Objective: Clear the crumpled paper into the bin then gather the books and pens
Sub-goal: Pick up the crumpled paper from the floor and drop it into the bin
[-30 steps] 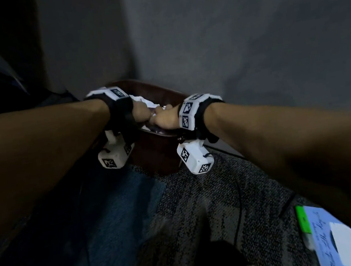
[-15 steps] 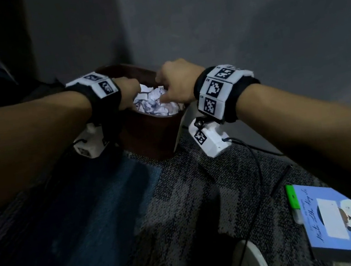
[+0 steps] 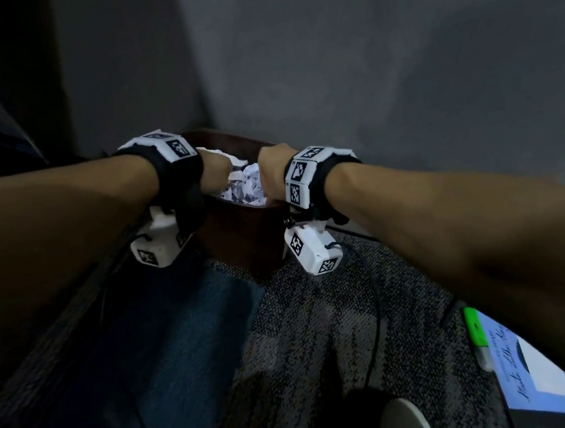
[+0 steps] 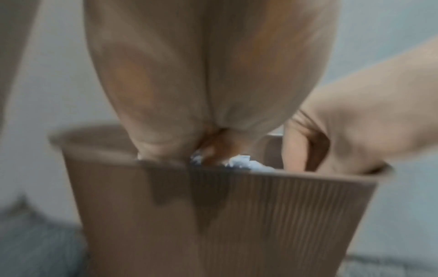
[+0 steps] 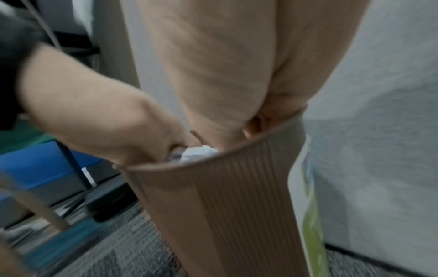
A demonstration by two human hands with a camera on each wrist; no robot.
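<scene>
A brown ribbed bin [image 3: 249, 244] stands on the carpet in the wall corner, with white crumpled paper [image 3: 247, 186] heaped at its top. My left hand [image 3: 216, 172] is at the paper's left side, and its fingers [image 5: 175, 146] curl into the paper [image 5: 196, 151]. My right hand [image 3: 271, 171] is on the right side with fingers curled down inside the rim; their tips are hidden. A light blue book [image 3: 540, 377] lies at the lower right, with a green pen [image 3: 474, 328] along its edge.
Grey walls close off the far side behind the bin. A black cable [image 3: 372, 310] runs over the grey and blue carpet. A white rounded object [image 3: 404, 426] lies at the bottom edge. A green and white sheet [image 5: 312, 215] leans beside the bin [image 5: 225, 206].
My hands were clasped together over the bin, then parted with the paper lying in it. They have now sunk lower, one on each side of the heap.
</scene>
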